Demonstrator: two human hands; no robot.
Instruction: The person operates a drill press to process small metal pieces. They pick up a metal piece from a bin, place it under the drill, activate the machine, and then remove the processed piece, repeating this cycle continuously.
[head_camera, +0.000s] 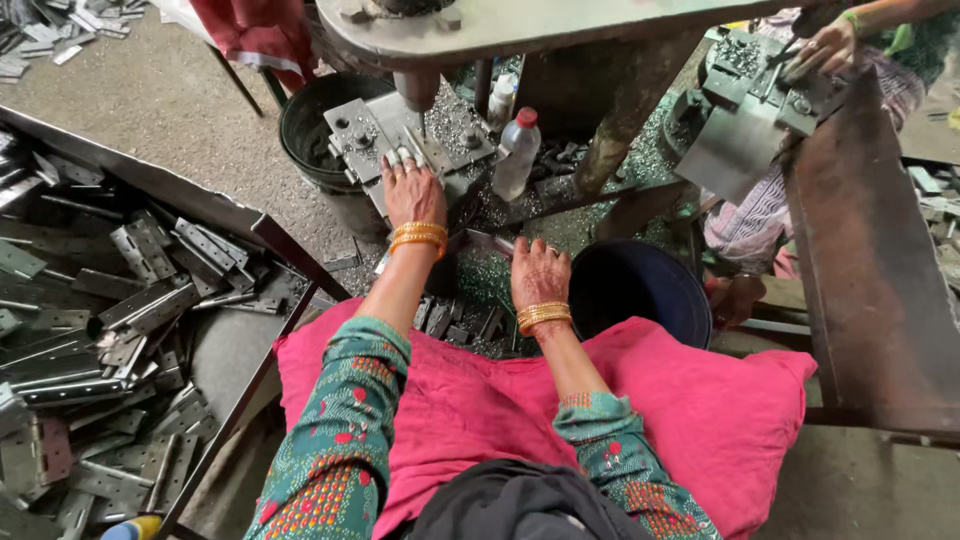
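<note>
A pink cushion (700, 400) lies nearest. The right hand (538, 275) rests flat, fingers spread, on a thin metal strip (490, 243) beside a dark bucket (640, 290). Farther on, the left hand (412, 190) lies open, fingertips pressing a metal plate (372, 135) under the press. A clear bottle (517, 155) with a red cap stands just right.

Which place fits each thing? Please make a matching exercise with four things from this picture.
Things:
1. left hand
2. right hand
3. plastic bottle
4. dark bucket

Places:
A. to the right of the right hand
B. on the metal die block under the press
C. standing behind the hands, red cap on top
D. flat on the scrap-strewn bench, near a metal strip

Pairs: 1-B, 2-D, 3-C, 4-A
</note>
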